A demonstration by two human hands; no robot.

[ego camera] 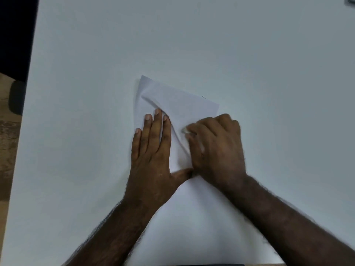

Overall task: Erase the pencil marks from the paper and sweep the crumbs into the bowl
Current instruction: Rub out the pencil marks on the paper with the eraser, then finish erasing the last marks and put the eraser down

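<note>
The left hand (151, 150) lies flat, fingers straight and close together, thumb spread to the right, pressing down the paper (178, 106) and gripping nothing. The right hand (217, 146) is curled, knuckles up, its fingertips pinched on a small pale object (185, 130), probably an eraser; it is blurred and mostly hidden by the fingers. Its tip touches the sheet just right of the left forefinger.

The paper is white, thin and rectangular, lying skewed near the middle of the tabletop (249, 54), closer to the near edge. It has buckled: a soft ridge runs from the left fingertips up toward the far left corner, and another crease slants down between the hands. Any pencil marks are too faint to make out. A short dark sliver (204, 97) shows at the sheet's far edge; what it is cannot be told.

The tabletop is smooth, matt and white. Both bare forearms run off the near edge. A dark-framed thing (350, 0) is cut off at the far right corner.
</note>
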